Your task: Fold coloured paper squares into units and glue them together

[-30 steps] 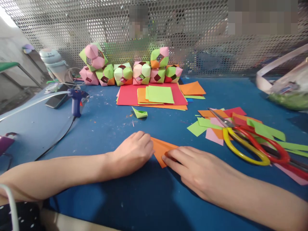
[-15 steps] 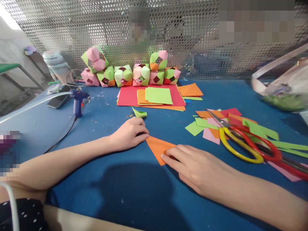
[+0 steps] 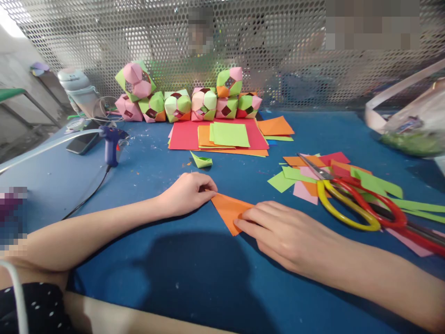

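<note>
A folded triangle of orange paper (image 3: 229,211) lies on the blue table between my hands. My left hand (image 3: 189,194) pinches its upper left corner between thumb and forefinger. The fingers of my right hand (image 3: 278,229) are bent over the right part of the triangle, pressed together, and cover that corner. Just beyond my left hand sits a small folded green paper piece (image 3: 202,160). A stack of green and orange squares (image 3: 229,135) rests on red sheets (image 3: 184,134) farther back.
Folded paper balls (image 3: 177,107) line the metal mesh at the back. Left are a blue glue gun (image 3: 111,144), a phone (image 3: 83,141) and a bottle (image 3: 78,90). Right are paper scraps (image 3: 283,181), yellow-handled scissors (image 3: 347,215), red-handled scissors (image 3: 392,213) and a plastic bag (image 3: 417,125).
The whole view has shifted slightly. My left fingers have moved a little on the paper's corner, and my right hand stays on the same part of the triangle.
</note>
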`<action>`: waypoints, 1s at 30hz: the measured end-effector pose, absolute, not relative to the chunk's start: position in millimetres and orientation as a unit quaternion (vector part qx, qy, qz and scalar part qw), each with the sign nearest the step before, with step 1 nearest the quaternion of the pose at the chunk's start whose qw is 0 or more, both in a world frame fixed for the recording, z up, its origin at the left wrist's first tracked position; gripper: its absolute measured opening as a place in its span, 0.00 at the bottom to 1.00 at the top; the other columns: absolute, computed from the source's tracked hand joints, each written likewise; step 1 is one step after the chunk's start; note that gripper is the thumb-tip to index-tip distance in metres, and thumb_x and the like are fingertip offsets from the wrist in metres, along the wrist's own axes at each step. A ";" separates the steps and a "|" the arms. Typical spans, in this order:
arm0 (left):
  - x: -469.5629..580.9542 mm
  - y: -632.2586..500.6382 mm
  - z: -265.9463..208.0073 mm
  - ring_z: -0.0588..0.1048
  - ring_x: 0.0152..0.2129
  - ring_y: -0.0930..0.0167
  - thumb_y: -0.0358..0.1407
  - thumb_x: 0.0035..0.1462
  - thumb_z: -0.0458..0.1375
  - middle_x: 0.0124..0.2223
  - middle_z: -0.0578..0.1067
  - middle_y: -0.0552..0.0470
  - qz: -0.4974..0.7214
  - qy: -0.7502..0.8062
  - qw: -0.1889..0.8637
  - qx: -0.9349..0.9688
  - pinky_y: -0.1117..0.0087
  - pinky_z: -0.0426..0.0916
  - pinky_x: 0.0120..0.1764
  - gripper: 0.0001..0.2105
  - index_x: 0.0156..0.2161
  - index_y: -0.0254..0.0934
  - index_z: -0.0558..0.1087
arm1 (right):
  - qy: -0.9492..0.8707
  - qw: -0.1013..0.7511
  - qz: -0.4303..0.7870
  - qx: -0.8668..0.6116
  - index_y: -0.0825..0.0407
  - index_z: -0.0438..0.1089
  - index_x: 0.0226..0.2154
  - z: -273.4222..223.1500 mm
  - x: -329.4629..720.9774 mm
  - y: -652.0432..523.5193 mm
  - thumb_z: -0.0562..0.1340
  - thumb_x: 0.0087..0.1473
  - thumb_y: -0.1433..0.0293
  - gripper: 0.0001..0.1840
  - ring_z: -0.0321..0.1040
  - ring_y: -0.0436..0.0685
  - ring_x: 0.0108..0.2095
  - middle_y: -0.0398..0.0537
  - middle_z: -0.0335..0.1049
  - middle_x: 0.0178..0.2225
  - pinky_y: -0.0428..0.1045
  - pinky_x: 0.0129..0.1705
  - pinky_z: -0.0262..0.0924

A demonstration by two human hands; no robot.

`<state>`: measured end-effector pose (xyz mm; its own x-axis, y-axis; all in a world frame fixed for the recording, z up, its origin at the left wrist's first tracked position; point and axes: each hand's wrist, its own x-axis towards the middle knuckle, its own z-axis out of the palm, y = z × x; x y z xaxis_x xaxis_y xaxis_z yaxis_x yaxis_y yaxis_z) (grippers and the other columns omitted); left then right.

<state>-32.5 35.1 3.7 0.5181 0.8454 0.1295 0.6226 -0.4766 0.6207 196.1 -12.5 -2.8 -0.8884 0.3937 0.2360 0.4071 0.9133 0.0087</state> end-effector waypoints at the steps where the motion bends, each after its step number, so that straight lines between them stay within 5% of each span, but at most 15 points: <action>1: -32.3 34.8 3.7 0.71 0.26 0.75 0.29 0.52 0.55 0.28 0.75 0.55 0.216 0.443 0.254 0.832 0.75 0.64 0.30 0.06 0.30 0.35 0.74 | -0.971 0.120 -0.032 -0.206 0.57 0.70 0.39 -2.1 195.6 -12.5 0.48 0.57 0.78 0.17 0.62 0.57 0.32 0.54 0.68 0.33 0.52 0.34 0.57; 30: -34.6 44.6 -5.4 0.70 0.32 0.70 0.28 0.54 0.53 0.32 0.76 0.50 0.194 0.393 0.140 0.888 0.67 0.65 0.40 0.07 0.30 0.34 0.74 | -0.956 0.176 -0.026 -0.231 0.56 0.71 0.34 -10.5 188.4 -11.4 0.50 0.60 0.75 0.14 0.61 0.54 0.33 0.51 0.69 0.30 0.51 0.36 0.56</action>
